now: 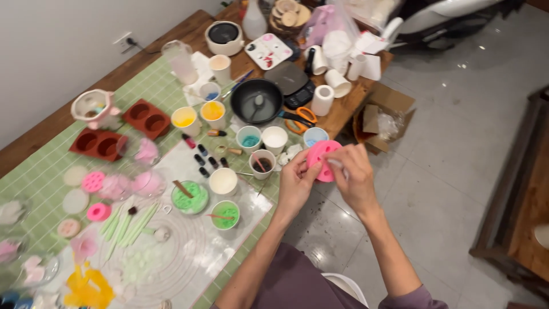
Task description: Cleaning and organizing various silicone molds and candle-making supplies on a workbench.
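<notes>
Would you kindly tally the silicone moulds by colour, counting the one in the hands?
Pink mould, held by the left hand and right hand: 1
Red-brown moulds, one and another, on the table: 2
Total: 3

My right hand hides part of the pink mold; I can't make out what its fingers pinch.

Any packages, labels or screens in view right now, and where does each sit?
Cardboard box: on the floor at the table's far right end, brown, flaps open, clear plastic inside.
Digital scale: on the table behind the black pan, dark grey platform, black display edge; screen too small to read.
Plastic bag: table's far end, clear and pink.
No signs seen.
</notes>
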